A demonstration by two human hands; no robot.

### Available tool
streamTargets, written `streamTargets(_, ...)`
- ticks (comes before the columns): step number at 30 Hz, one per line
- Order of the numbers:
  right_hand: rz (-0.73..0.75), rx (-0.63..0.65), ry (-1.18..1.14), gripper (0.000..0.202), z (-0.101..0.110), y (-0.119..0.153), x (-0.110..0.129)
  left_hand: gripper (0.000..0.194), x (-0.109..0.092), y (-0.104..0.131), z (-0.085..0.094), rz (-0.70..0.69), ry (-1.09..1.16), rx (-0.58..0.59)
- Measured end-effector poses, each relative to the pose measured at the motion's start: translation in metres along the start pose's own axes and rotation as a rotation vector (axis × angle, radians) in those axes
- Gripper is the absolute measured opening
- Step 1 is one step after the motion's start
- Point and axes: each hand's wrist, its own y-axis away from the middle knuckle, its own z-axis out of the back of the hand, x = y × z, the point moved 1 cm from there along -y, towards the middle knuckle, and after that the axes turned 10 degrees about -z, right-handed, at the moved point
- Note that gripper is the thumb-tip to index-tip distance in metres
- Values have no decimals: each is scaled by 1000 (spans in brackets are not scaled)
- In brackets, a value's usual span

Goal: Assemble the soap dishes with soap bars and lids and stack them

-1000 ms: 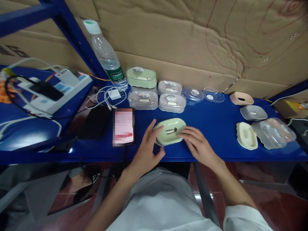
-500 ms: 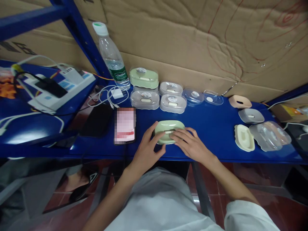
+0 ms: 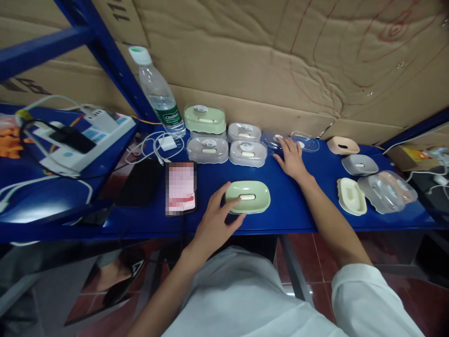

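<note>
A light green oval case [image 3: 257, 191] with a pale bar in its middle lies near the table's front edge. My left hand [image 3: 219, 217] is at its left end, fingers spread around that end, with a fingertip close to the bar. Farther back, my right hand [image 3: 293, 159] reaches over a clear lid with a round sticker [image 3: 270, 140], fingers apart; whether they touch it I cannot tell. To the right of those fingers lies another clear lid [image 3: 310, 142]. Left of them stand covered grey cases [image 3: 248, 153] and a covered green case [image 3: 205, 119].
On the blue table [image 3: 291, 210] are a phone [image 3: 180, 187], a bottle [image 3: 163, 105], a white cable and a power strip [image 3: 87, 140] to the left. A cream tray [image 3: 351, 196], grey case [image 3: 360, 164], peach case [image 3: 343, 145] and clear covers [image 3: 382, 192] sit at right.
My right hand has left the green case and moved back and to the right, over the clear lid. My left hand remains at the case's left end. The view has shifted slightly.
</note>
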Motion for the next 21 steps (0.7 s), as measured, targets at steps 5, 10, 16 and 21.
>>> streamTargets(5,-11,-71,-116,56,-7,7,-14,19,1,-2,5,62,79,102)
streamTargets(10,-30,-163,-242,57,15,23,-19,41,3,-2,5,116,131,100)
streamTargets(16,-19,-37,-296,72,7,21,-23,95,-2,-3,-1,103,-47,112)
streamTargets(21,-33,-185,-370,53,28,28,-28,101,-2,-3,-2,121,-73,111)
